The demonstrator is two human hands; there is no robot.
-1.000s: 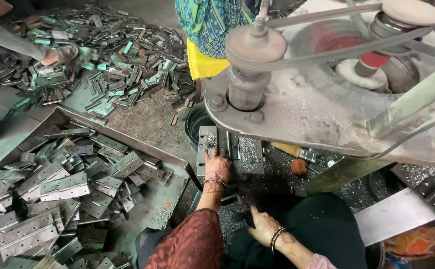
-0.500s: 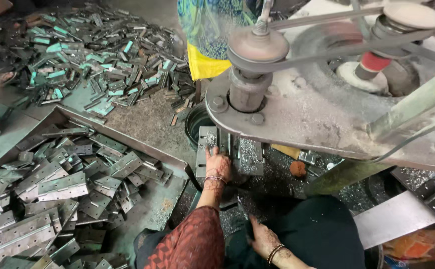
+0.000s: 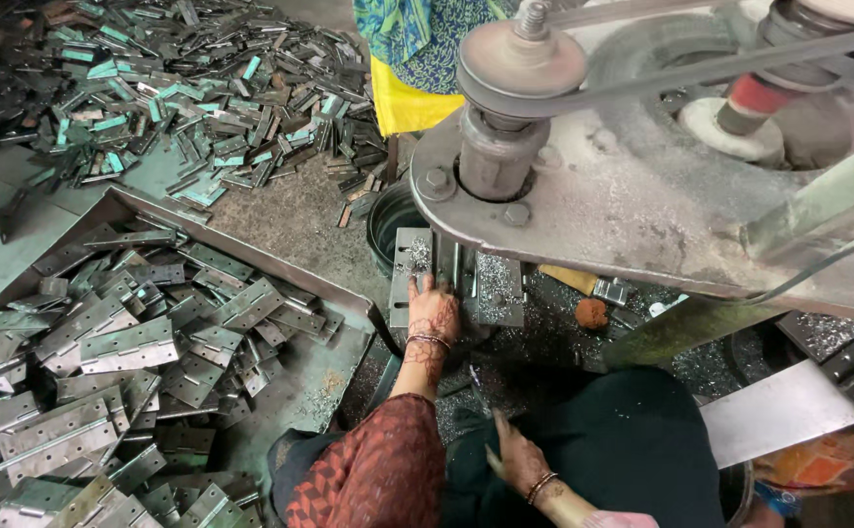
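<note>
While I look down, left hand (image 3: pixel 434 311) lies flat, fingers spread, pressing hinge plate (image 3: pixel 412 274) on machine bed under spindle (image 3: pixel 498 156). Right hand (image 3: pixel 515 458) rests low near lap, fingers loosely open, holding nothing I can see. Tray (image 3: pixel 334 376) of hinges (image 3: pixel 124 344) sits left; more heaped beyond.
</note>
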